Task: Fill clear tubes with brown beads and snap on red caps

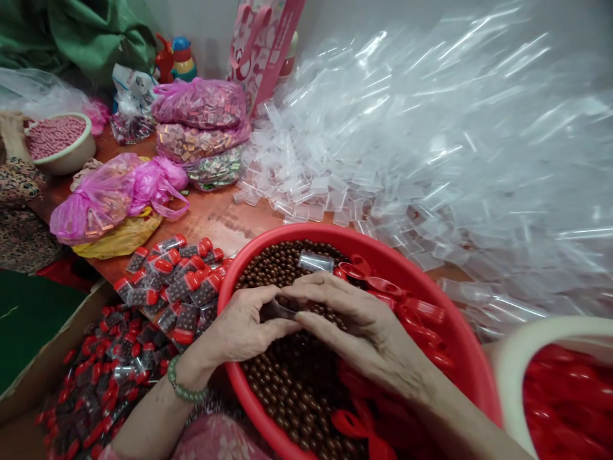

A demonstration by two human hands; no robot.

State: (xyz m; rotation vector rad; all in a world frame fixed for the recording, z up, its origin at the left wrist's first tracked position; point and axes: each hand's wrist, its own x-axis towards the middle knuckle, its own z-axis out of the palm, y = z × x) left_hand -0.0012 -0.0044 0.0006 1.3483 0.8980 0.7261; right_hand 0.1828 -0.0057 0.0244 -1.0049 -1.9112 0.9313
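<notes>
My left hand [242, 322], with a green bead bracelet [184, 383] on its wrist, pinches a small see-through plastic case [278, 311] between thumb and fingers. The fingertips of my right hand [357, 316] close on the case's other end, hiding most of it. Both hands are over a red basin [383, 239] of small shiny brown balls [282, 390]. Another clear case [316, 262] lies on the balls just beyond my fingers. Red plastic caps [421, 319] with ring-like openings fill the basin's right side.
Filled red-capped cases [177, 275] lie left of the basin, with more in a cardboard box [52, 351]. Clear empty cases [431, 140] are heaped behind. A white tub [507, 364] holds red parts. Pink bags [201, 105] stand behind; another person's arm [16, 150] reaches a bowl [71, 156].
</notes>
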